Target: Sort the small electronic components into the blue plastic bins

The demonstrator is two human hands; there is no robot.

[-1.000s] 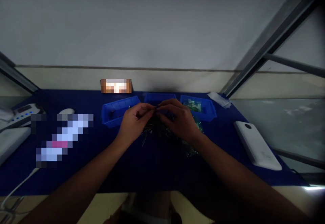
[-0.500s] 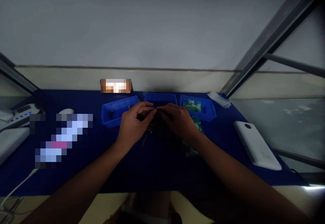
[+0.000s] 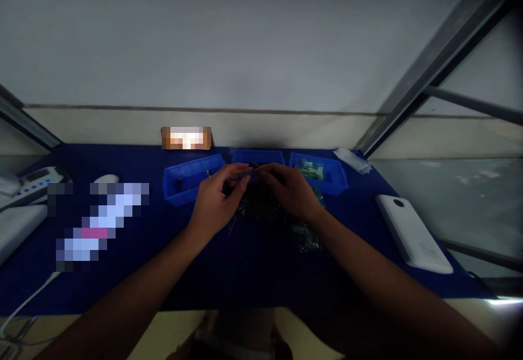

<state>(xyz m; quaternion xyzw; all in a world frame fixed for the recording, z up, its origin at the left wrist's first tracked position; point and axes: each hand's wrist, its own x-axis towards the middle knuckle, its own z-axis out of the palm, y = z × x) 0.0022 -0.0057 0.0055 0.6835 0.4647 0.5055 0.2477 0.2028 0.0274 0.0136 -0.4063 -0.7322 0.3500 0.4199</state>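
My left hand [image 3: 216, 196] and my right hand [image 3: 296, 191] are raised over the middle of the table, fingertips almost meeting. The fingers of both curl inward around a tiny dark thing [image 3: 254, 164], too small and dim to name. Below them lies a dark heap of thin, wire-like pieces [image 3: 261, 206], partly covered by the hands. Clear packets with green contents [image 3: 306, 238] rest beside my right wrist. Just beyond my fingers stands the middle blue bin [image 3: 259, 156], its front hidden.
A left blue bin [image 3: 175, 192] holds a few small dark parts; a right blue bin [image 3: 338, 181] holds a green packet [image 3: 311, 169]. A white power bank [image 3: 414, 235], a clear plastic bag [image 3: 353, 160], a white mouse [image 3: 107, 179] and a power strip [image 3: 38, 180] lie around the blue table.
My fingertips have moved slightly apart, and the left thumb has dropped away from its fingers. My right hand has shifted a little, showing more of the packets by the wrist.
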